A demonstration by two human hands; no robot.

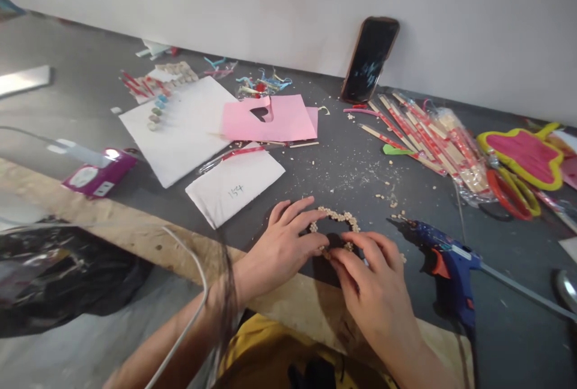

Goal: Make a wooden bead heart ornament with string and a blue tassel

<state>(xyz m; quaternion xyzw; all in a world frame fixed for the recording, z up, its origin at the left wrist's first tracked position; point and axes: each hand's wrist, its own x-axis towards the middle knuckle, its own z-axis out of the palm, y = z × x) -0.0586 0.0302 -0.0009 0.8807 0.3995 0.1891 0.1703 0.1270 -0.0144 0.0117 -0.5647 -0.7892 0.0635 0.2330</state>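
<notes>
A curved, open outline of small pale pieces (336,215), a little like a heart, lies on the dark tabletop between my hands. My left hand (283,238) has its fingers partly spread over the outline's left side, with the index finger and thumb on it. At the near edge, my right hand (374,275) pinches the outline between thumb and fingers, hiding part of it. To the right of my right hand lies a blue glue gun (451,257) with an orange trigger, its nozzle pointing left. Pale crumbs (393,199) are scattered beyond the outline.
White paper (180,136), a folded sheet (234,187) and pink paper (270,121) lie left of centre. A phone (369,58) leans on the wall. Wrapped sticks (419,130) and scissors (511,190) are on the right. A purple power adapter (99,175) and cable (198,269) are left.
</notes>
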